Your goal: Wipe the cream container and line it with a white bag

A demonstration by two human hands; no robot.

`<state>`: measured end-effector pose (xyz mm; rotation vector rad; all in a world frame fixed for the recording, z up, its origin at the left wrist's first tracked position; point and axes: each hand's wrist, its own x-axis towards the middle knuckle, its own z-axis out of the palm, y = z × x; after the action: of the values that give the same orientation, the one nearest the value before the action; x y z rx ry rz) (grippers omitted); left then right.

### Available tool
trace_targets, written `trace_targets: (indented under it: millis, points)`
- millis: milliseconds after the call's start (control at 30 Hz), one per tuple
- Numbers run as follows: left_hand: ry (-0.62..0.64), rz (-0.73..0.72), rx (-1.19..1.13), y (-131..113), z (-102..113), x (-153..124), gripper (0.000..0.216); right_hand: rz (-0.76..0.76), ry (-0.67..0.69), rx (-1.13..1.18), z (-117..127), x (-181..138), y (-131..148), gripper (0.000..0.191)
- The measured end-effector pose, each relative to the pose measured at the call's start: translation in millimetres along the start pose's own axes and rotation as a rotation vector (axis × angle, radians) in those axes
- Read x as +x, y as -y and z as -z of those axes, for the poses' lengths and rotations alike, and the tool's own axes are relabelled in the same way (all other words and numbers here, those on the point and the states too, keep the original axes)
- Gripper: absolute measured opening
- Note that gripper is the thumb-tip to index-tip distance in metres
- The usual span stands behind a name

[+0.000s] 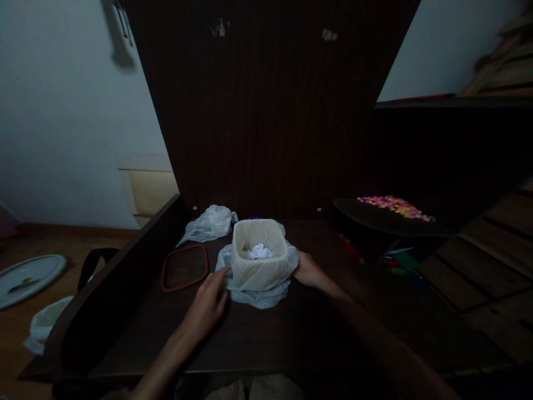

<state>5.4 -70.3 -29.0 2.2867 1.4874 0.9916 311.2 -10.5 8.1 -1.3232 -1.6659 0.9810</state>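
A small square bin [266, 260] stands on the dark wooden surface, lined with a thin whitish plastic bag [260, 297]. The bag's edge is folded over the rim and hangs loosely around the outside. Crumpled white paper [260, 251] lies inside. My left hand [212, 294] is at the bin's left side, its fingers closed at the bag's loose edge. On the right side, my right hand [307, 269] grips the bag, the fingertips partly hidden behind it. A brown rounded frame [184, 288] lies flat left of the bin.
Behind the frame lies another crumpled plastic bag [211, 222]. A raised side board [125, 278] borders the left, and a tall dark panel [266, 111] rises behind. Colourful small pieces [395, 206] lie on a shelf at right. A white lid [31, 275] is on the floor.
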Motion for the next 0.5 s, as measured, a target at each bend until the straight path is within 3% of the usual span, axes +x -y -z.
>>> trace_targets:
  millis: [200, 500]
  points:
    - [-0.109, 0.133, -0.218, -10.9, 17.7, 10.5, 0.059, -0.025, -0.178, 0.230, -6.6, 9.8, -3.4, 0.021]
    - [-0.246, 0.484, -1.036, -24.4, 13.0, 30.9, 0.064, -0.115, -0.314, 0.725, -28.4, 3.1, 15.1, 0.057]
